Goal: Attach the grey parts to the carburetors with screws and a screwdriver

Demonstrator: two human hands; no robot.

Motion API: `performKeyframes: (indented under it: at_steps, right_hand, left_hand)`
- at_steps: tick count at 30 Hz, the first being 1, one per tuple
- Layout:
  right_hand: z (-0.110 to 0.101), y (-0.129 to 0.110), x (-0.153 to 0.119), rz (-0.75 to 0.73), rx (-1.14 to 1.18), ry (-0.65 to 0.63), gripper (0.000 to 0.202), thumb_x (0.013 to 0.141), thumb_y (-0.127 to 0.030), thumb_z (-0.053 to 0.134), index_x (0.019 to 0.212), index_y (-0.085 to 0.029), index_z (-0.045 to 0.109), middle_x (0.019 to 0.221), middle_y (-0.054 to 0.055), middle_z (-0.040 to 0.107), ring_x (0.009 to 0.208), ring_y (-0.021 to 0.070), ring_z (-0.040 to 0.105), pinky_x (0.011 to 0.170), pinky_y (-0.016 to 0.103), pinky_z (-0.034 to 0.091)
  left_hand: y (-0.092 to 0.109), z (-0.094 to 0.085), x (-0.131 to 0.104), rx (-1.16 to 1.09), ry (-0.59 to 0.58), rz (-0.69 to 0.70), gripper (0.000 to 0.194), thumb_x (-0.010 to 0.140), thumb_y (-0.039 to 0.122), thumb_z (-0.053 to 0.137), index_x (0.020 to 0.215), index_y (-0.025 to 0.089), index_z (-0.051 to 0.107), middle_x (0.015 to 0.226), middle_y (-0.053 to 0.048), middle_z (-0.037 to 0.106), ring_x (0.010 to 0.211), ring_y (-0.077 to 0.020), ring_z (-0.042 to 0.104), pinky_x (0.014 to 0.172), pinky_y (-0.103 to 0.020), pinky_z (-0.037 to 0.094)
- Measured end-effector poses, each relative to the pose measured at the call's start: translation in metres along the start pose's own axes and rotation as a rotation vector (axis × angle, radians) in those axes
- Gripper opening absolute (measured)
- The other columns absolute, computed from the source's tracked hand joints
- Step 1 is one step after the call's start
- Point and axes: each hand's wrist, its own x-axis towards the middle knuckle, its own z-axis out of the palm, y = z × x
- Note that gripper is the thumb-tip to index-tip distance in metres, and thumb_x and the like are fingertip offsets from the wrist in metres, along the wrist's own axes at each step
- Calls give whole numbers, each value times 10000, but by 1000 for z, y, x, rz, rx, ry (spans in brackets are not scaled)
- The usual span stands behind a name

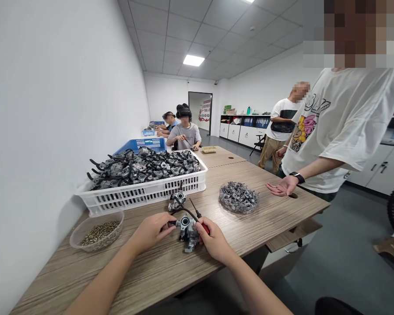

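Left fingers (164,222) on metal carburetor (185,229); right fingers (205,237) around red-handled screwdriver (206,227)

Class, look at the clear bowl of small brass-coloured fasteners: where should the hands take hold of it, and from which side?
By the rim of the clear bowl, probably from the near right. It sits upright and open-topped, so its thin edge should be easy to pinch, while the white crate stands close behind and the room's wall close on the left.
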Motion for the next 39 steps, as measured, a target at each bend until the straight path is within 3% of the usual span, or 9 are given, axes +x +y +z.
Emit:
performKeyframes:
  at_steps: [5, 15, 18, 22, 27, 30, 34, 36, 39]
  right_hand:
    - [-3, 4, 1, -42, -58, 152, 479, 1081, -667, 579, 875, -236, 622, 763, -16, 554, 717, 186, 528, 694, 302, 436]
    - [-26, 2, -1, -113, -81, 482, 535, 1048, -725, 583, 803, -249, 586, 685, -34, 492, 661, 176, 463, 630, 293, 413]
    - [-48, 0, -2, -127, -81, 582, 541, 1030, -747, 609, 816, -250, 593, 653, -47, 462, 630, 168, 439, 582, 281, 392]
    - [-95, -6, -10, -122, -89, 728, 569, 1005, -791, 625, 859, -242, 591, 655, -65, 441, 583, 141, 390, 529, 266, 350]
    - [-154, -15, -44, -101, -147, 942, 644, 930, -860, 683, 947, -219, 629, 708, -47, 510, 600, 141, 436, 538, 271, 394]
    - [-169, -21, -68, -83, -199, 1023, 677, 894, -878, 715, 949, -205, 660, 726, -17, 570, 619, 157, 490, 553, 284, 434]
    - [-153, -31, -91, -88, -228, 961, 640, 917, -858, 702, 909, -220, 656, 686, -17, 567, 575, 160, 473, 519, 293, 405]
    - [-126, -36, -96, -102, -229, 869, 575, 969, -796, 690, 886, -227, 659, 673, -25, 540, 573, 159, 458, 523, 292, 390]
    - [-68, -45, -93, -157, -164, 636, 462, 1085, -642, 617, 871, -234, 651, 723, -14, 543, 616, 162, 476, 563, 288, 402]
  left_hand:
    - [9, -7, 4, 30, 98, 75, 271, 1126, 409, 648, 1298, 214, 725, 1091, -84, 801, 1021, -250, 731, 963, -389, 567]
    - [14, -19, 4, 18, 146, 107, 219, 1120, 253, 589, 1303, 204, 697, 1038, -85, 752, 1028, -263, 673, 940, -397, 563]
    - [12, -18, 3, 15, 116, 105, 222, 1118, 235, 567, 1301, 201, 689, 1056, -92, 741, 1043, -266, 659, 953, -406, 558]
    - [10, -18, 3, 21, 91, 105, 223, 1111, 210, 558, 1295, 198, 683, 1062, -98, 735, 1052, -269, 646, 940, -400, 546]
    - [9, -19, 3, 22, 88, 112, 208, 1102, 195, 558, 1270, 195, 681, 1069, -100, 730, 1068, -274, 637, 956, -407, 542]
    - [8, -19, 3, 3, 83, 103, 199, 1100, 211, 564, 1253, 205, 691, 1062, -99, 734, 1064, -280, 639, 961, -422, 543]
    - [14, -18, 6, -176, 142, -18, 262, 1075, 332, 652, 1316, 238, 690, 1109, -96, 740, 1065, -282, 676, 957, -434, 579]
    - [27, -19, 7, -381, 178, -135, 446, 1036, 425, 729, 1439, 258, 633, 1224, -115, 732, 1130, -294, 703, 953, -434, 616]
    - [62, -18, 0, -786, 183, -285, 768, 958, 528, 835, 1608, 303, 493, 1441, -168, 681, 1368, -358, 668, 1028, -469, 642]
